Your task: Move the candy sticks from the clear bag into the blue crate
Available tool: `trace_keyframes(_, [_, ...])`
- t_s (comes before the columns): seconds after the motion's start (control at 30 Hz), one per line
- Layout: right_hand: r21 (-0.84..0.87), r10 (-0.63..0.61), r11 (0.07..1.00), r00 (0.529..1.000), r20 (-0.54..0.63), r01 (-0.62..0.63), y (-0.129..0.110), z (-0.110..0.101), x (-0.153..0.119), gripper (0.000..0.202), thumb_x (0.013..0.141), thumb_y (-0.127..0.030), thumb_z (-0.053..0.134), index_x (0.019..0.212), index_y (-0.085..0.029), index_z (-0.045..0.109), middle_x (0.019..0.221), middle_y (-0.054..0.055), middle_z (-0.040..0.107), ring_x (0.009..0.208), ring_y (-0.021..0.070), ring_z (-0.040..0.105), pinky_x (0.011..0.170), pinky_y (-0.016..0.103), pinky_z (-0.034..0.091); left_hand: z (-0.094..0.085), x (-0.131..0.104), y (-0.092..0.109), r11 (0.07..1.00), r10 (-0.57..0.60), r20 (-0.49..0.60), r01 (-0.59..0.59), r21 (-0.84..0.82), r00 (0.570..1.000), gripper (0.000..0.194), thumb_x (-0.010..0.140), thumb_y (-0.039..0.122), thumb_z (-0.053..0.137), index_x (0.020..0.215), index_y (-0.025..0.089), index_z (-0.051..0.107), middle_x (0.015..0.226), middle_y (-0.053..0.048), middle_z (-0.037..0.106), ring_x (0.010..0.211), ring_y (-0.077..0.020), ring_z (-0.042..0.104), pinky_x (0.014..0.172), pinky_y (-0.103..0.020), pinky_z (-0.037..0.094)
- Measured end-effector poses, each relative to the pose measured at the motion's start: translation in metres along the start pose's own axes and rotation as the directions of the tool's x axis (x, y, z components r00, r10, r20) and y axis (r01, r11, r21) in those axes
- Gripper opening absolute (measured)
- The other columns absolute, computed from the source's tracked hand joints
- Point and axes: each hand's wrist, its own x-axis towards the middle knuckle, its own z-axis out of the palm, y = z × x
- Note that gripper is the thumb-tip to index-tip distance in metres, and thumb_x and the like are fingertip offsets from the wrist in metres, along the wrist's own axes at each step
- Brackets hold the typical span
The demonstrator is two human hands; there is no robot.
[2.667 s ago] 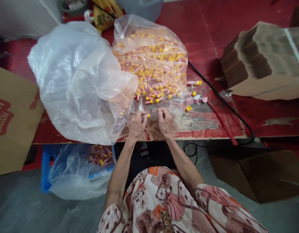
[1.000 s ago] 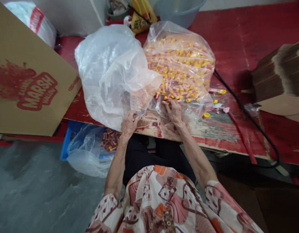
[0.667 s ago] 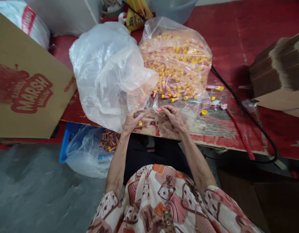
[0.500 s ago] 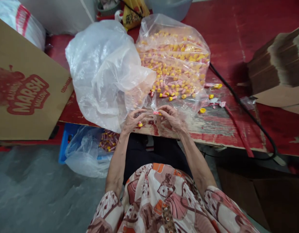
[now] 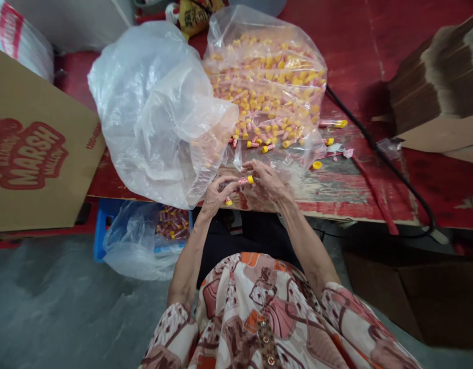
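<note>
In the head view, I see the left hand (image 5: 216, 197) pinching a small tube (image 5: 243, 181) by its uncapped end; its long axis runs sideways, yellow cap (image 5: 250, 179) toward the right hand (image 5: 267, 182), whose fingers curve apart just beside; contact there I can't tell.

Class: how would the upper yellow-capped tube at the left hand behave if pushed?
The tube would probably roll: its body looks round. It seems stiff, jutting straight from the left hand. Small beside that hand, it is likely light.
</note>
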Motion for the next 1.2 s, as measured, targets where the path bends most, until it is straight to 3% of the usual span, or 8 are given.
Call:
trace_keyframes(0.1, [0.123, 0.067, 0.99, 0.997, -0.037, -0.062, -0.005, 0.008, 0.009, 0.079, 0.09, -0.1, 0.058, 0.098, -0.023, 0.077, 0.1, 0.008, 0.079, 0.076, 0.018, 0.066, 0.056, 0.029, 0.053, 0.008, -0.001, 0.004, 0.999, 0.04, 0.031, -0.039, -0.023, 0.999, 0.05, 0.09, 0.066, 0.08, 0.111, 0.02, 0.084, 0.1, -0.007, 0.082, 0.082, -0.0177, 0.074, 0.065, -0.025, 0.055])
trace_keyframes(0.33, [0.211, 0.1, 0.971, 0.993, 0.059, -0.11, -0.004, 0.021, 0.014, 0.086, 0.089, -0.106, 0.046, 0.094, -0.025, 0.075, 0.093, 0.01, 0.078, 0.083, 0.023, 0.07, 0.069, 0.036, 0.062, 0.02, -0.006, 0.007, 0.997, 0.076, -0.001, -0.076, -0.004, 0.997, 0.043, 0.093, 0.061, 0.081, 0.108, 0.022, 0.085, 0.103, -0.007, 0.082, 0.081, -0.0178, 0.074, 0.068, -0.027, 0.059])
trace_keyframes(0.67, [0.158, 0.034, 0.987, 0.999, 0.035, -0.039, 0.007, 0.037, 0.0, 0.082, 0.088, -0.104, 0.054, 0.097, -0.025, 0.075, 0.095, 0.009, 0.077, 0.085, 0.0234, 0.071, 0.076, 0.039, 0.062, 0.016, -0.016, 0.003, 0.997, 0.048, 0.01, -0.048, 0.061, 0.999, 0.048, 0.088, 0.066, 0.084, 0.104, 0.021, 0.084, 0.081, -0.002, 0.075, 0.063, -0.0134, 0.064, 0.058, -0.025, 0.052])
trace_keyframes(0.77, [0.093, -0.015, 0.995, 0.999, -0.052, 0.02, 0.008, 0.034, 0.007, 0.081, 0.095, -0.1, 0.046, 0.098, -0.025, 0.075, 0.092, 0.008, 0.075, 0.082, 0.0223, 0.068, 0.073, 0.038, 0.06, 0.014, -0.014, -0.005, 1.0, 0.014, 0.002, -0.014, -0.003, 1.0, 0.051, 0.088, 0.068, 0.083, 0.107, 0.021, 0.083, 0.081, -0.002, 0.075, 0.065, -0.0141, 0.066, 0.058, -0.025, 0.052])
trace_keyframes(0.83, [-0.006, -0.109, 0.994, 0.975, -0.193, 0.11, 0.011, 0.023, 0.013, 0.077, 0.103, -0.093, 0.04, 0.102, -0.025, 0.074, 0.094, 0.008, 0.074, 0.081, 0.0209, 0.066, 0.075, 0.037, 0.059, 0.011, -0.013, -0.008, 1.0, 0.018, -0.002, -0.018, -0.02, 1.0, 0.05, 0.09, 0.068, 0.083, 0.108, 0.021, 0.082, 0.086, -0.003, 0.077, 0.068, -0.0147, 0.068, 0.058, -0.025, 0.053])
trace_keyframes(0.97, [-0.294, -0.32, 0.935, 0.822, -0.47, 0.196, 0.028, -0.011, 0.021, 0.053, 0.114, -0.07, 0.042, 0.106, -0.025, 0.069, 0.096, 0.004, 0.071, 0.078, 0.018, 0.06, 0.076, 0.035, 0.055, -0.002, -0.01, -0.008, 0.991, 0.117, -0.052, -0.113, 0.071, 0.992, 0.042, 0.095, 0.062, 0.08, 0.106, 0.022, 0.082, 0.11, -0.007, 0.083, 0.088, -0.0176, 0.076, 0.072, -0.025, 0.06])
trace_keyframes(1.03, [-0.373, -0.357, 0.909, 0.805, -0.474, 0.184, 0.037, -0.023, 0.02, 0.044, 0.114, -0.062, 0.045, 0.107, -0.025, 0.067, 0.089, 0.002, 0.067, 0.076, 0.0181, 0.06, 0.074, 0.033, 0.053, -0.009, -0.008, -0.008, 0.97, 0.183, -0.089, -0.164, 0.181, 0.979, 0.035, 0.099, 0.057, 0.079, 0.106, 0.022, 0.081, 0.106, -0.006, 0.083, 0.089, -0.0183, 0.076, 0.076, -0.027, 0.06])
trace_keyframes(1.2, [-0.525, -0.427, 0.824, 0.842, -0.329, 0.213, 0.043, -0.027, 0.015, 0.036, 0.112, -0.054, 0.048, 0.103, -0.026, 0.068, 0.085, 0.0, 0.064, 0.081, 0.0193, 0.063, 0.081, 0.033, 0.052, -0.006, 0.003, -0.014, 0.793, 0.353, -0.092, -0.245, 0.558, 0.931, 0.013, 0.104, 0.034, 0.077, 0.111, 0.024, 0.078, 0.108, -0.007, 0.082, 0.093, -0.0208, 0.077, 0.082, -0.03, 0.059])
